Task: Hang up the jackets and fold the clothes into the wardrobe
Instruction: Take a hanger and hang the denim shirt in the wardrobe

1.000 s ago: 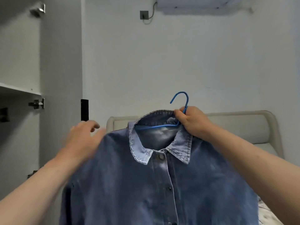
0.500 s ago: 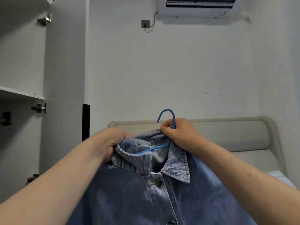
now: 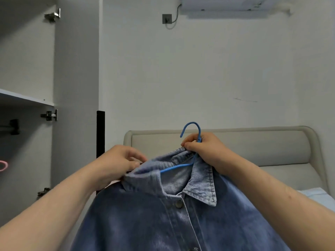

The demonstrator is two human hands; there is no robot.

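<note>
A blue denim jacket [image 3: 145, 220] hangs in front of me on a blue plastic hanger [image 3: 194, 131], whose hook sticks up above the collar. My right hand [image 3: 204, 149] grips the hanger's neck together with the back of the collar. My left hand [image 3: 117, 163] pinches the left side of the collar, which is bunched up. The jacket's front is buttoned and its lower part runs out of the frame. The open wardrobe [image 3: 27, 98] stands to my left with a shelf and a hanging rail [image 3: 9, 127].
A beige padded headboard [image 3: 253, 142] and the bed lie behind the jacket. A pink hanger [image 3: 3, 165] shows at the left edge inside the wardrobe. The wardrobe door [image 3: 76, 87] stands open between the wardrobe and the wall. An air conditioner [image 3: 226, 2] is mounted high up.
My left hand went from reaching at the jacket's shoulder to gripping the left collar. The jacket and hanger have dropped lower in view, in front of the headboard.
</note>
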